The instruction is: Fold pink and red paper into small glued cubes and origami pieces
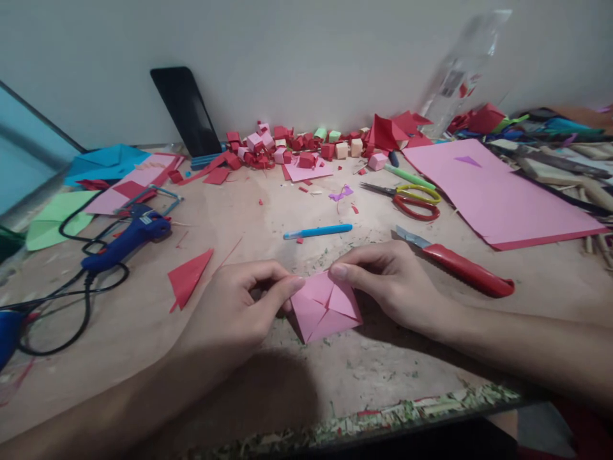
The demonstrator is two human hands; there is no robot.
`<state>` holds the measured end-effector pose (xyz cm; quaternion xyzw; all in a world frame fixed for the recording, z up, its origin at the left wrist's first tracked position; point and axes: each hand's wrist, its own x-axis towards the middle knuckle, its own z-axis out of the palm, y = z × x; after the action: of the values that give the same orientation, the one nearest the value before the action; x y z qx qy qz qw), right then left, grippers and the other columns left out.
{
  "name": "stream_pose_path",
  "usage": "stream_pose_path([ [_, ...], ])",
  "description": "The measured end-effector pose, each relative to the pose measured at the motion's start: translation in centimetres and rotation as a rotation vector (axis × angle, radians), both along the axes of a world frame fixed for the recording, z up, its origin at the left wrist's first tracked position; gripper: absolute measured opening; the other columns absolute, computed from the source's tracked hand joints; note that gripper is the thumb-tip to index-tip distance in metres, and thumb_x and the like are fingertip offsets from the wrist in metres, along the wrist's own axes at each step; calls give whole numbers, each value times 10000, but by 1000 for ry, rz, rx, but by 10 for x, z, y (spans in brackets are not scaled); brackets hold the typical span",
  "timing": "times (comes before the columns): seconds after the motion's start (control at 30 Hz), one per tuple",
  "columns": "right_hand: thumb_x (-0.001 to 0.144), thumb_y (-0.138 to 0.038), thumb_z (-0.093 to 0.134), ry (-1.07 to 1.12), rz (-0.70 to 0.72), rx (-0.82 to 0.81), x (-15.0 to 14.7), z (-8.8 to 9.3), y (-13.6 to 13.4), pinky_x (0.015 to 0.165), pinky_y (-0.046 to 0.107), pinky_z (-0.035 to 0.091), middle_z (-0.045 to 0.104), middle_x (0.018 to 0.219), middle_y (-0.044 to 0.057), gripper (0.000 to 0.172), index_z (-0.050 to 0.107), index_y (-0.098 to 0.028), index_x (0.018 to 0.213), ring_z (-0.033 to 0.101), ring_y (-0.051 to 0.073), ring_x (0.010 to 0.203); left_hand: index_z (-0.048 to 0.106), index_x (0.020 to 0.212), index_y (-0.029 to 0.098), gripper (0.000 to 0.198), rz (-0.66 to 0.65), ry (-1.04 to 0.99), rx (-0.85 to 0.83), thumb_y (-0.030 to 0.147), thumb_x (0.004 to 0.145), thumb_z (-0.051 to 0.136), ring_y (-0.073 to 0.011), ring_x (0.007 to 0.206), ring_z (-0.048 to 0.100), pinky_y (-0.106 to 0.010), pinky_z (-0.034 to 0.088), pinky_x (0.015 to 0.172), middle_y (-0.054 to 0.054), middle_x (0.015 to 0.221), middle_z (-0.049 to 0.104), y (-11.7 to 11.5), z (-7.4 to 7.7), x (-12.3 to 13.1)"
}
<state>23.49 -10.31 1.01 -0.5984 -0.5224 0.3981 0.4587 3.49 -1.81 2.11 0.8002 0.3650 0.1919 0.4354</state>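
A small pink folded paper square (325, 316), its flaps meeting near the middle, is held just over the table between my two hands. My left hand (253, 300) pinches its upper left corner between thumb and fingers. At the top right corner, the thumb and forefinger of my right hand (383, 278) grip the same paper. Beyond the hands lies a blue pen (318, 231). To the right of my right hand rests a red-handled utility knife (467, 269) with its blade out. A red folded paper piece (190, 278) lies left of my left hand.
Scissors (407, 198) lie behind the knife, beside large pink sheets (502, 198). A blue glue gun (127, 237) with a looped black cord is on the left. Small paper cubes (306, 142) line the wall, near a leaning phone (186, 108) and a plastic bottle (460, 76).
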Motion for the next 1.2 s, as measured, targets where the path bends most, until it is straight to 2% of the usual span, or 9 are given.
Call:
stream_pose_path([
  [0.1, 857, -342, 682, 62, 24, -35, 2, -2, 0, 513, 233, 402, 591, 619, 10, 274, 699, -151, 661, 509, 122, 579, 741, 683, 192, 288, 12, 5, 38, 346, 911, 657, -125, 599, 609, -207, 426, 537, 20, 635, 711, 2, -1, 0],
  [0.23, 853, -413, 706, 275, 17, -110, 3, -9, 3, 475, 229, 327, 516, 581, -17, 335, 651, -156, 644, 432, 97, 519, 752, 727, 187, 261, -43, -51, -24, 322, 923, 644, -133, 652, 658, -201, 481, 593, 11, 696, 747, 3, -5, 1],
  [0.33, 870, -437, 692, 352, 2, -63, 4, -13, 6, 506, 233, 341, 539, 602, -9, 344, 682, -150, 681, 453, 100, 539, 750, 742, 186, 252, -69, -92, -72, 305, 932, 633, -126, 657, 667, -193, 495, 605, 15, 706, 748, 3, -9, 1],
  [0.43, 907, -468, 660, 272, 28, -24, 5, -13, 8, 544, 247, 380, 607, 651, 22, 374, 739, -143, 739, 504, 119, 582, 750, 745, 186, 251, -66, -111, -64, 303, 937, 638, -115, 661, 655, -186, 487, 614, 23, 704, 739, 3, -11, 1],
  [0.6, 841, -369, 734, 92, 47, -50, 5, -7, 6, 555, 251, 406, 657, 675, 23, 251, 753, -146, 728, 532, 125, 598, 762, 775, 189, 220, -73, -139, -69, 294, 934, 653, -115, 684, 659, -187, 489, 630, 25, 734, 752, 2, -12, -1],
  [0.73, 843, -380, 726, 78, 4, -45, 4, -8, 5, 513, 243, 382, 639, 632, 9, 267, 751, -148, 713, 502, 114, 557, 768, 782, 189, 213, -85, -156, -125, 297, 929, 658, -119, 695, 664, -191, 494, 636, 20, 747, 758, 3, -13, -1],
  [0.93, 831, -361, 767, 152, -35, 18, 3, -9, 6, 591, 236, 441, 700, 715, 13, 216, 774, -161, 751, 559, 117, 630, 773, 769, 177, 220, -69, -183, -189, 309, 913, 673, -121, 665, 649, -196, 484, 610, 3, 729, 750, 3, -11, 2],
  [1.07, 788, -347, 824, 247, 100, -49, 7, -4, 8, 614, 231, 451, 703, 739, 11, 202, 780, -150, 782, 564, 116, 647, 758, 748, 167, 219, 3, -217, -162, 314, 895, 690, -117, 640, 615, -197, 478, 597, 1, 700, 717, 3, -13, 1],
  [1.2, 775, -337, 837, 226, 223, -149, 9, -1, 8, 616, 237, 457, 666, 713, 8, 215, 775, -131, 779, 547, 120, 645, 756, 806, 172, 186, 39, -281, -169, 333, 889, 712, -124, 675, 616, -204, 485, 614, 2, 749, 717, 3, -17, 2],
])
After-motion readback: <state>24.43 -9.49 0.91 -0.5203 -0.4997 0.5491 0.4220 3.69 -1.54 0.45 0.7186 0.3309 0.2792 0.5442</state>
